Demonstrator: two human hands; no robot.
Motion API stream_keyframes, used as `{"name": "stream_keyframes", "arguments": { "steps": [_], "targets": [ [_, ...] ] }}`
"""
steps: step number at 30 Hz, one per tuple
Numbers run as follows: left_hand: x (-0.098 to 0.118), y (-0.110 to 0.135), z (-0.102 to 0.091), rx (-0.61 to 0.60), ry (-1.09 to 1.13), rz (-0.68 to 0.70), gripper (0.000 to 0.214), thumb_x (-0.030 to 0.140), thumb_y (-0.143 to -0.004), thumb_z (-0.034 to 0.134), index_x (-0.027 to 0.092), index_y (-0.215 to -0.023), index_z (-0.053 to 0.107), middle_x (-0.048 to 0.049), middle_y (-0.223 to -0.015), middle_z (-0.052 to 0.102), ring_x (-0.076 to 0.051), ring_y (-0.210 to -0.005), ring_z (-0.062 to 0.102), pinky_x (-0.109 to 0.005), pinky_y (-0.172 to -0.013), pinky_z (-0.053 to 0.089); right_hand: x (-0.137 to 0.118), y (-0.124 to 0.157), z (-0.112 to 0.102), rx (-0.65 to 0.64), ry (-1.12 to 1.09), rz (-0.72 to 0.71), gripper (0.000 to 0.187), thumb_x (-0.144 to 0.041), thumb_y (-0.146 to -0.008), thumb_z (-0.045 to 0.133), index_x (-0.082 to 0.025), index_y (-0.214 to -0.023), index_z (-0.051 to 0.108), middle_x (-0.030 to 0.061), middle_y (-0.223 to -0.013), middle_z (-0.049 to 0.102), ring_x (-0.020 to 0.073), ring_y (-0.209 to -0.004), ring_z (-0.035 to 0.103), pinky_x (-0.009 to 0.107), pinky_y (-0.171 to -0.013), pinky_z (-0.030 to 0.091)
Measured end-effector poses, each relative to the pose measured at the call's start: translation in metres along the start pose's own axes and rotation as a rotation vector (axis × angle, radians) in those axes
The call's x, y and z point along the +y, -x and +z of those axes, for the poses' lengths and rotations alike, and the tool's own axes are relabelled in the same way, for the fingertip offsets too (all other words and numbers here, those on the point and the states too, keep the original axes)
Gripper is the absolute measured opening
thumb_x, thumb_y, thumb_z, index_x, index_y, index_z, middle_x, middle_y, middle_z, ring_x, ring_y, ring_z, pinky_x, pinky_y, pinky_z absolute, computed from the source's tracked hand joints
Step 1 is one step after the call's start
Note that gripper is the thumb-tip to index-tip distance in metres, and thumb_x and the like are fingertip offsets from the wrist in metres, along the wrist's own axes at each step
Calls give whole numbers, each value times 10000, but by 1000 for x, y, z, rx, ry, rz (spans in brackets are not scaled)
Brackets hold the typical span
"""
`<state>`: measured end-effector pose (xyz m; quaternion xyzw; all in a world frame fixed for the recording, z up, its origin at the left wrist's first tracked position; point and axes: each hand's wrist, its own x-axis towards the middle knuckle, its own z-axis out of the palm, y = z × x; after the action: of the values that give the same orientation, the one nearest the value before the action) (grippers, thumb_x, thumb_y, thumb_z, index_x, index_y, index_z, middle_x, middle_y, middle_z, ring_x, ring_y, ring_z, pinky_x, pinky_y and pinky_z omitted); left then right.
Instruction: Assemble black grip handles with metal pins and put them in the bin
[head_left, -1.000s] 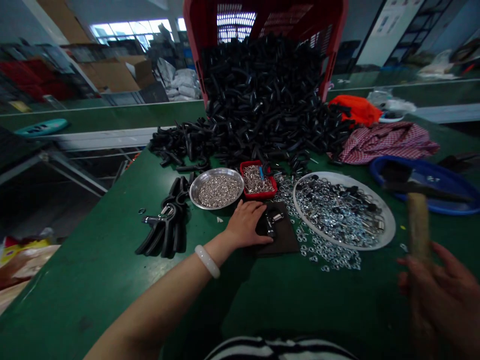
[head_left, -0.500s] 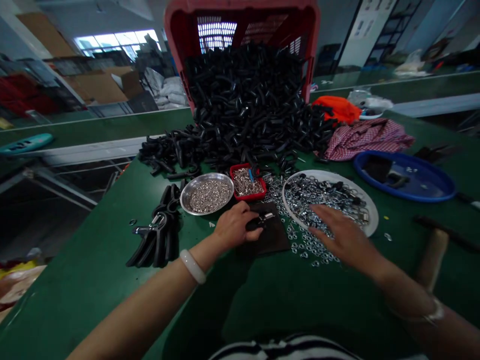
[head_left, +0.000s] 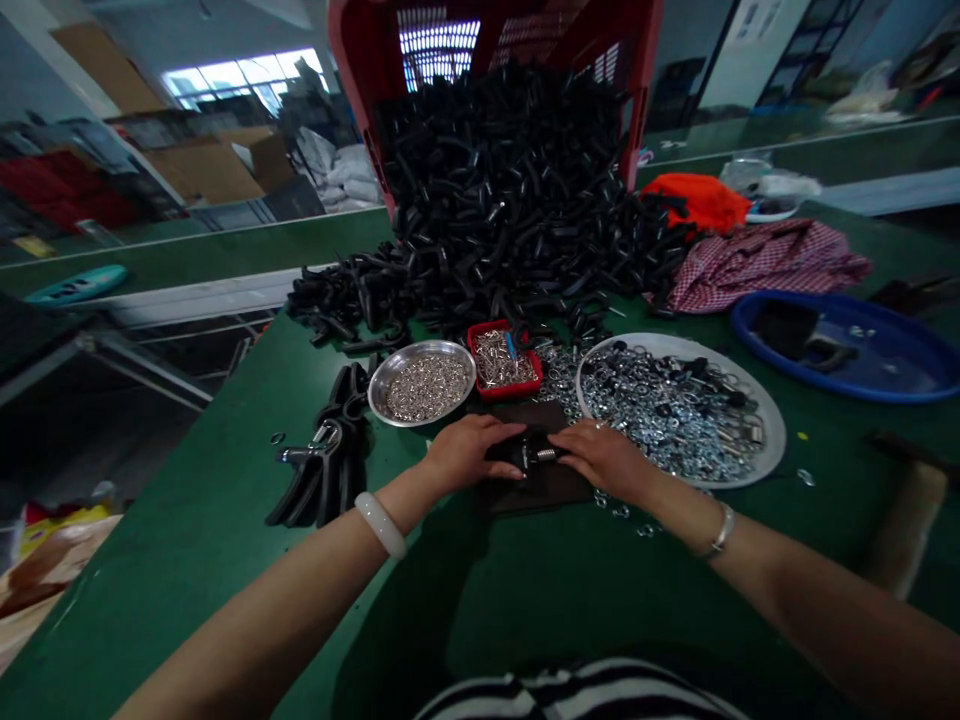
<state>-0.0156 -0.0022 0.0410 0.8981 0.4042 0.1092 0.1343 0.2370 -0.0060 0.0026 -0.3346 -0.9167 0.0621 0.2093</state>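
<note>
Over a dark flat pad (head_left: pixel 502 500), my left hand (head_left: pixel 469 452) grips a black plastic handle piece (head_left: pixel 531 442) between thumb and fingers. A small metal coil spring (head_left: pixel 546 455) sticks out of its right side. My right hand (head_left: pixel 604 458) has its fingertips pinched together at the end of that spring; whatever they hold is hidden. Just right of this hand lies a white round tray (head_left: pixel 772 440) heaped with small metal nuts and dark bits. Behind my left hand stand a metal bowl (head_left: pixel 424 388) of small metal pieces and a red box (head_left: pixel 541 382) of metal pins.
Assembled black V-shaped hand grips (head_left: pixel 326 465) lie stacked at left. A red crate (head_left: pixel 352 90) spills black handles (head_left: pixel 510 200) across the back. At right are a blue tray (head_left: pixel 922 375), a checked cloth (head_left: pixel 772 265) and a wooden-handled hammer (head_left: pixel 907 525). Loose nuts (head_left: pixel 645 530) lie near my right hand.
My right hand has moved left from the tray of nuts to the handle piece, its fingers now brought together at the spring. My left hand keeps hold of the piece. The view has shifted slightly.
</note>
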Motion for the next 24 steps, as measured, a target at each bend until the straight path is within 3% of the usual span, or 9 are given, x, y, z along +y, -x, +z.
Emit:
{"name": "stream_keyframes", "arguments": {
  "steps": [6, 11, 13, 16, 19, 21, 24],
  "targets": [
    [-6, 4, 3, -91, -88, 131, 784, 652, -596, 594, 225, -1245, 484, -72, -1027, 622, -213, -884, 537, -310, -760, 409, -4, 2, 7, 29, 71, -19, 274, -208, -866, 437, -163, -1096, 579, 101, -977, 620, 204, -906, 542, 365, -766, 480],
    [9, -2, -18, -95, -89, -31, 451, 397, -769, 571, 280, -1202, 522, -39, -999, 637, -201, -899, 543, -310, -770, 395, -7, -5, -10, 40, -56, 56, 264, -270, -865, 447, -202, -1082, 580, 84, -981, 623, 203, -926, 551, 374, -773, 472],
    [14, -10, -32, -140, 70, -141, 404, 420, -764, 558, 273, -1141, 567, -24, -983, 646, -193, -875, 557, -306, -754, 400, -5, -11, -20, 75, -169, 124, 273, -316, -844, 487, -208, -1078, 578, 81, -987, 622, 197, -916, 562, 366, -765, 472],
    [11, -28, -43, -325, 477, -271, 365, 471, -784, 496, 178, -946, 642, -29, -860, 659, -158, -775, 576, -275, -703, 417, 3, -26, -30, 87, -346, 284, 294, -358, -819, 515, -197, -1049, 599, 68, -964, 638, 178, -856, 587, 324, -705, 478],
    [1, -42, -33, -419, 734, -401, 327, 418, -804, 475, 151, -899, 637, -29, -843, 657, -134, -749, 575, -255, -680, 424, 11, -42, -30, -64, -456, 440, 259, -333, -804, 516, -181, -971, 642, 50, -871, 671, 161, -762, 606, 292, -660, 468],
    [-4, -45, -20, -392, 710, -479, 337, 428, -791, 492, 147, -907, 636, -39, -858, 656, -144, -757, 578, -263, -672, 429, 13, -50, -26, -175, -384, 481, 224, -310, -790, 521, -179, -896, 668, 44, -809, 678, 161, -715, 604, 284, -634, 450],
    [-4, -39, -4, -180, 392, -553, 382, 481, -717, 574, 160, -913, 642, -67, -924, 642, -193, -827, 581, -302, -706, 442, 10, -55, -20, -216, -150, 496, 190, -303, -764, 541, -188, -820, 681, 39, -773, 671, 171, -711, 591, 281, -620, 414]
  ]
}}
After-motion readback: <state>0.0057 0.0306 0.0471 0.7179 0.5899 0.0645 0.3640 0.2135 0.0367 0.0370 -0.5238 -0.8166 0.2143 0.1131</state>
